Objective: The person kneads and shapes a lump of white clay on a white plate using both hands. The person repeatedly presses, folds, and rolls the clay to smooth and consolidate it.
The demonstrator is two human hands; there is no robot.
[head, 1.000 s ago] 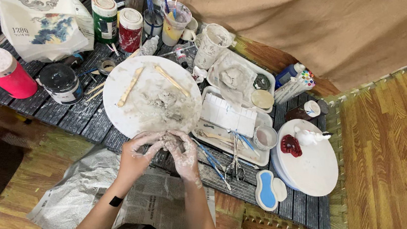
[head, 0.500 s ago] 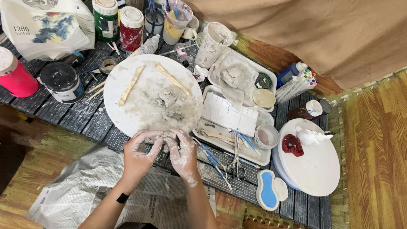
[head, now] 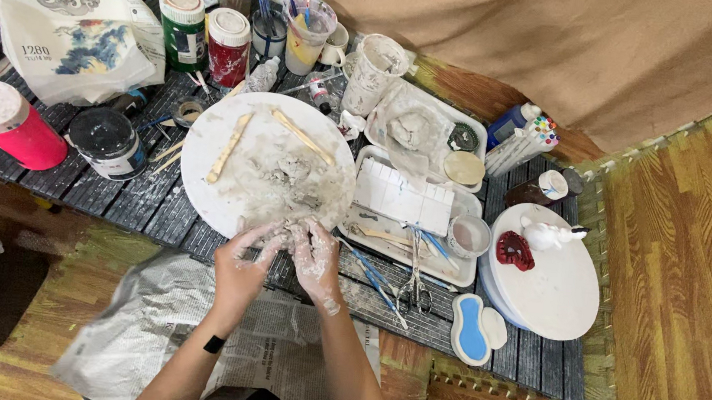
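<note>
Clay [head: 287, 239], wet, soft and likely slippery, sat pinched between the curled fingers of the left hand [head: 248, 255] and right hand [head: 313, 255] at the white board's [head: 204, 146] near edge, best cupped underneath.

Both hands, the left hand [head: 247, 261] and the right hand [head: 314, 259], are smeared with pale grey clay, forearms bare, no sleeves. A black band [head: 214, 344] circles the left wrist, lower centre of frame.
</note>
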